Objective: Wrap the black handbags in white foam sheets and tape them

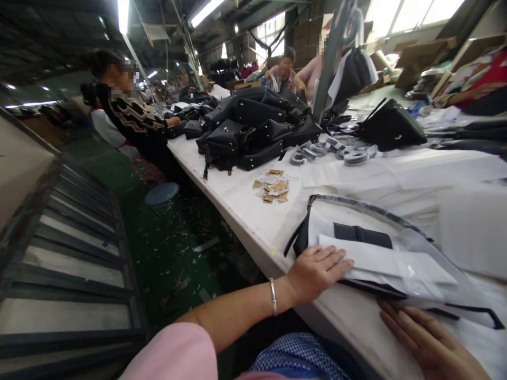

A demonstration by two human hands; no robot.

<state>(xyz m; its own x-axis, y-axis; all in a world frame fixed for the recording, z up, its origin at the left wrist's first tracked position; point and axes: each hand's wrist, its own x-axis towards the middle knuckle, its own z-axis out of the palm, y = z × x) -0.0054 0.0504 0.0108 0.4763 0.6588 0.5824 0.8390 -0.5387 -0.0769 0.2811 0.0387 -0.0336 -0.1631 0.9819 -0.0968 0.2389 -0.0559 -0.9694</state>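
A: State of the left hand [319,268]?

B: Released; palm down, extended and slightly spread at the fingers. Laid flat across white sheets [380,258] on top of a black bag [362,235], at the end toward the left of the view. At the wrist, a silvery bracelet [273,296].

A: And of the right hand [433,340]?

B: Likewise unclenched; long, straight fingers pointing toward the bag's near side, tips just beside it. Contact with the bag: impossible to tell, owing to blur. Just past the fingers, a thin black strap [493,315].

A: Position of the bag?

B: Lying on the white surface [245,208], directly before the body and near the surface's near edge. Along the far side, an arched handle [372,207] in clear wrapping.

A: Edges and room?

B: Near edge of the surface: diagonal, passing beneath the left forearm. Room for moving: a white strip between the bag and a small heap of brown tags [273,187]. Farther back, as limits, a large pile of black bags [253,119] and several grey coils [356,157]. Beyond the edge, green floor [178,237] with scattered scraps and a blue stool [161,193].
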